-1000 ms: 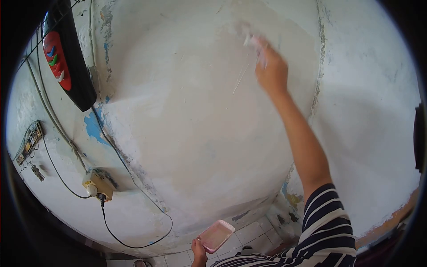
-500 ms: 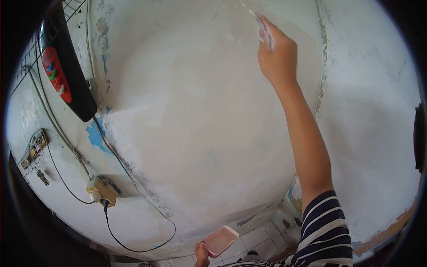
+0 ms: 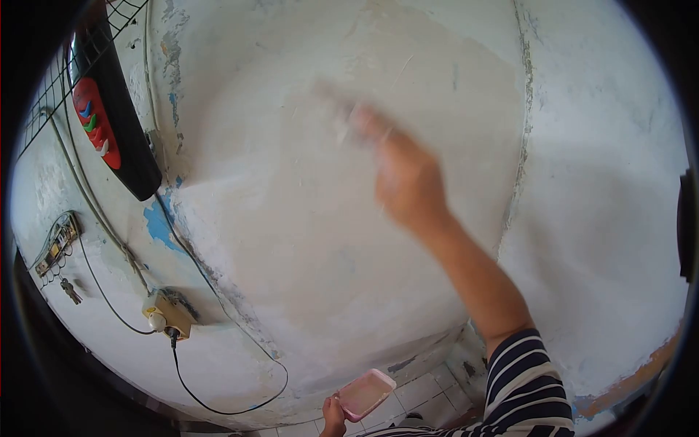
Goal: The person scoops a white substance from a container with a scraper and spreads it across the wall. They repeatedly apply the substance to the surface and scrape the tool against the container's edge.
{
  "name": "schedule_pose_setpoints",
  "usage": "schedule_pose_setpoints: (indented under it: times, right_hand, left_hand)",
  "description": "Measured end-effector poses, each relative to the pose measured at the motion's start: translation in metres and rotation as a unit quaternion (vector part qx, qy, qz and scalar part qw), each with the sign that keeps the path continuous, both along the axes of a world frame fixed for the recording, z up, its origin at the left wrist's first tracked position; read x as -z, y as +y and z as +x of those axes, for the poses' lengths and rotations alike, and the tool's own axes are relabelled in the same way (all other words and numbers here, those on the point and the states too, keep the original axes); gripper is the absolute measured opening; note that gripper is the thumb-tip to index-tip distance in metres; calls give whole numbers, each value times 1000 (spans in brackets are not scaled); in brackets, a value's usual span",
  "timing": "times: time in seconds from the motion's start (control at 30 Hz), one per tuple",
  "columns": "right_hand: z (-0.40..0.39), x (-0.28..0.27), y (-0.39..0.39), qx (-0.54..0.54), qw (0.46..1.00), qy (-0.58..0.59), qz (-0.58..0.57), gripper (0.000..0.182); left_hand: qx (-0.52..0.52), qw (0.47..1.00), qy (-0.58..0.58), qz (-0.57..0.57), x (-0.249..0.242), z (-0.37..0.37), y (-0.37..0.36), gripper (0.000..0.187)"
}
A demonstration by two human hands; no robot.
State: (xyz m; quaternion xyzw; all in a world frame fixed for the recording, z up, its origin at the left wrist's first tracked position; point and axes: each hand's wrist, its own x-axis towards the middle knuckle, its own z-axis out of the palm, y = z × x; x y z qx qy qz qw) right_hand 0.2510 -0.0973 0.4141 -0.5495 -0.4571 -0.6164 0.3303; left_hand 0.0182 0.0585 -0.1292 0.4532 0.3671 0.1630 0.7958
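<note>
My right hand (image 3: 411, 175) is closed around a putty knife (image 3: 338, 109), smeared by motion, in front of the plastered wall (image 3: 313, 211). Its thin blade points up and to the left. Low in the view, my left hand (image 3: 333, 417) grips the near left edge of a pink plastic tub (image 3: 366, 395), tilted so that its inside shows, with pale paste in it. Damp beige patches and a few thin ridges mark the wall around the knife.
On the left hang a black and red device (image 3: 109, 124), a wire rack (image 3: 44, 102) and a key holder (image 3: 58, 244) with keys. A power socket (image 3: 166, 317) has a plug and a looping black cable (image 3: 240, 411). White floor tiles (image 3: 429, 408) lie below.
My right hand has swept down and to the left across the wall with the putty knife. A thin ridge shows near its former place. The left hand and tub have barely moved.
</note>
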Motion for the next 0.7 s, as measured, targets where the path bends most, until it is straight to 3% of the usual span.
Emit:
schedule_pose_setpoints:
  times: [0.07,0.1,0.13,0.2,0.27,0.37,0.43,0.53,0.57,0.6,0.63,0.67,0.7]
  right_hand:
    - [22,-52,-19,34,996,-28,79,54]
    - [48,-77,-23,110,983,-98,110,51]
    - [62,-77,-19,110,983,-96,110,51]
    - [90,-63,-9,212,975,-53,43,48]
    - [77,-5,16,237,970,-44,-16,47]
    - [17,93,41,132,982,-49,-125,46]
    - [-6,107,39,101,982,-35,-156,44]
    - [-16,67,0,-72,961,116,-241,51]
    - [-14,35,-17,-135,963,153,-178,52]
    - [-3,0,-30,-107,983,78,-126,45]
    - [0,-31,-42,-91,978,178,-55,42]
    - [12,-66,-48,-78,986,149,18,41]
    - [29,-103,-49,-29,997,16,73,42]
  left_hand:
    - [-1,1000,6,12,8,-2,2,24]
    - [-2,1000,11,26,13,-4,4,24]
    - [-3,1000,13,26,21,-6,6,24]
    - [24,996,36,73,36,-8,13,33]
    - [5,999,10,30,33,-8,14,26]
    - [-16,1000,-3,-5,22,1,8,22]
    - [-18,1000,9,14,24,1,10,21]
    - [-24,999,0,29,34,6,12,21]
    - [-7,1000,5,21,37,4,14,27]
    - [12,1000,11,13,41,2,15,35]
    - [12,1000,8,13,44,-1,16,35]
    - [11,1000,4,19,46,-3,17,36]
    - [11,1000,1,26,49,-5,17,37]
